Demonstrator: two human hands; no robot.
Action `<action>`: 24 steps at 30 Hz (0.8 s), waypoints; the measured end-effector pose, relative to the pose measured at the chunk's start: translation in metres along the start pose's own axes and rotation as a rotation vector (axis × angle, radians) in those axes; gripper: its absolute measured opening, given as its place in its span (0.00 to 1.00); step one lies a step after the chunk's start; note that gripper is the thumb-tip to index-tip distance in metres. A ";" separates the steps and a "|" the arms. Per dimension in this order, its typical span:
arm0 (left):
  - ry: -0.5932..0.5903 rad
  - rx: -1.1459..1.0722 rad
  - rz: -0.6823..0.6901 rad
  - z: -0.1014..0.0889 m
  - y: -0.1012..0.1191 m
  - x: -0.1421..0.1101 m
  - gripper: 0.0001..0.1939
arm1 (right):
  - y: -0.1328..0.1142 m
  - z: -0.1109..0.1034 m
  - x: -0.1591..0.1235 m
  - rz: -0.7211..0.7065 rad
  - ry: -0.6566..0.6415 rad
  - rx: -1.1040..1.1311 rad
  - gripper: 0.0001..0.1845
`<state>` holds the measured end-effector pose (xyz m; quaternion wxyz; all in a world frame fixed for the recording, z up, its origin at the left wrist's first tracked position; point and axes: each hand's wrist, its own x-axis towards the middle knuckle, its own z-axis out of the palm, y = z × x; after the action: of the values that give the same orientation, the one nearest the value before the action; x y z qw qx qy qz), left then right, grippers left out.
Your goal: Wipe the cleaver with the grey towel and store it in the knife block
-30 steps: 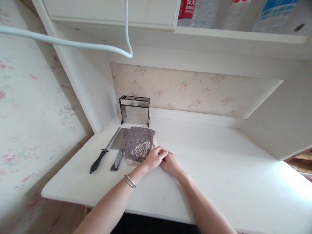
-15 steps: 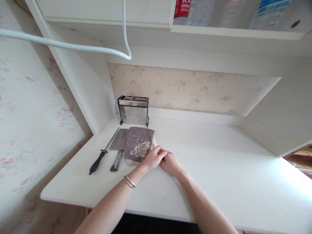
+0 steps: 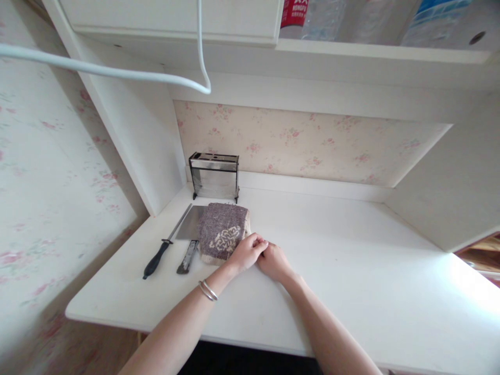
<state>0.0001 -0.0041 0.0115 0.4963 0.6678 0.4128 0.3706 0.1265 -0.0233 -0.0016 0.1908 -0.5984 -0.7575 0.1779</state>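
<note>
My left hand (image 3: 247,252) and my right hand (image 3: 274,260) rest together on the white desk (image 3: 351,271), fingers curled and touching each other. The left hand, with bangles on its wrist, lies against the near right corner of a folded purple-grey towel (image 3: 222,233). Whether either hand holds anything is hidden by the curled fingers. A cleaver (image 3: 188,232) lies partly under the towel's left side. A sharpening steel with a black handle (image 3: 162,251) lies to the left of the cleaver.
A metal knife holder (image 3: 214,175) stands at the back against the flowered wall. A white cable (image 3: 117,72) hangs across the upper left. Bottles (image 3: 332,18) stand on the shelf overhead. The cupboard side panel (image 3: 136,125) bounds the desk at left.
</note>
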 end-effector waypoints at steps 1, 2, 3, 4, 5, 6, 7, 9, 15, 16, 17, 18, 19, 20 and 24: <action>0.001 -0.001 -0.001 0.000 -0.001 0.000 0.11 | 0.000 0.000 0.000 -0.002 -0.001 0.008 0.17; 0.001 -0.002 -0.002 0.000 -0.002 0.001 0.11 | 0.000 0.000 0.000 -0.005 0.000 0.015 0.17; 0.000 -0.003 -0.002 0.001 -0.002 0.001 0.11 | 0.000 0.000 0.000 -0.007 0.001 0.019 0.17; -0.002 -0.004 -0.003 0.001 -0.003 0.001 0.12 | 0.000 0.000 0.000 -0.008 0.001 0.019 0.17; -0.003 -0.005 -0.005 0.001 -0.004 0.001 0.12 | 0.000 0.000 0.000 -0.008 0.001 0.017 0.17; -0.005 -0.006 -0.006 0.001 -0.004 0.001 0.12 | 0.000 0.000 0.000 -0.008 0.004 0.014 0.16; -0.006 -0.006 -0.007 0.001 -0.004 0.001 0.12 | 0.000 0.000 0.000 -0.008 0.007 0.012 0.16; -0.005 -0.003 -0.008 0.001 -0.005 0.000 0.12 | -0.001 0.000 0.000 -0.005 0.012 0.008 0.16; 0.009 0.021 0.003 0.000 -0.007 0.001 0.11 | -0.001 0.000 0.001 -0.012 0.024 0.025 0.16; 0.012 0.027 0.006 0.001 -0.007 0.001 0.11 | -0.001 0.000 0.001 -0.011 0.023 0.025 0.16; 0.014 0.033 0.011 0.001 -0.006 0.000 0.11 | -0.001 0.000 0.001 -0.009 0.021 0.023 0.15; 0.016 0.039 0.016 0.001 -0.005 0.000 0.11 | 0.000 0.000 0.001 -0.008 0.018 0.019 0.15; 0.016 0.047 0.023 0.002 -0.004 -0.001 0.11 | 0.000 0.001 0.001 -0.006 0.014 0.013 0.15; 0.015 0.056 0.032 0.001 -0.002 -0.002 0.11 | 0.000 0.001 0.001 -0.004 0.008 0.004 0.15; 0.057 0.140 0.082 -0.007 0.008 -0.004 0.10 | -0.001 0.001 0.001 -0.036 0.013 -0.008 0.15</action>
<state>-0.0063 -0.0069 0.0203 0.4207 0.7064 0.4240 0.3798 0.1253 -0.0224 -0.0022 0.1967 -0.5865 -0.7677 0.1674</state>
